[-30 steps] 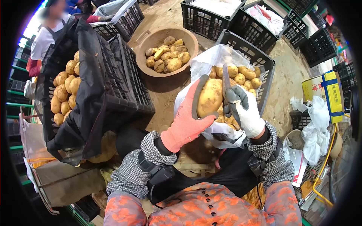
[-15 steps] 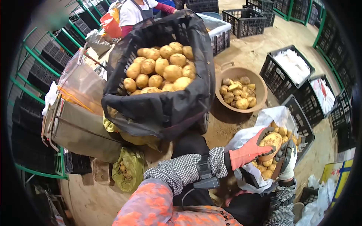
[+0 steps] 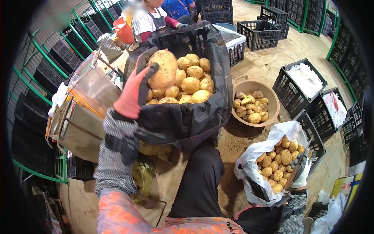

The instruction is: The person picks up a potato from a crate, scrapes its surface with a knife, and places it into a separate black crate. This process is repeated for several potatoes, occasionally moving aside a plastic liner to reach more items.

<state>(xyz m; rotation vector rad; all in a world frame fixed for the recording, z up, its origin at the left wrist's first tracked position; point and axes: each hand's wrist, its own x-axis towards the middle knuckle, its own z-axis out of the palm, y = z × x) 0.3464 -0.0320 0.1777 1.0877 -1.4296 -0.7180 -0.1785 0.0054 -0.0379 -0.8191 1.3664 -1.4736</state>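
Observation:
My left hand, in a pink glove with dark fingertips, grips a large potato over the left side of a crate lined with black cloth. Several potatoes lie inside that crate. My right hand, in a white and grey glove, is closed on a narrow brown knife-like tool. It rests at the right edge of a crate lined with white plastic, which holds smaller potatoes.
A brown basin with potatoes, some apparently cut, stands between the two lined crates. More black crates are at the right. Folded frames with bags stand at the left. A person is beyond the black-lined crate.
My left hand has carried the large potato from the white-lined crate up and left to the black-lined crate. My right hand stays near the white-lined crate with the tool.

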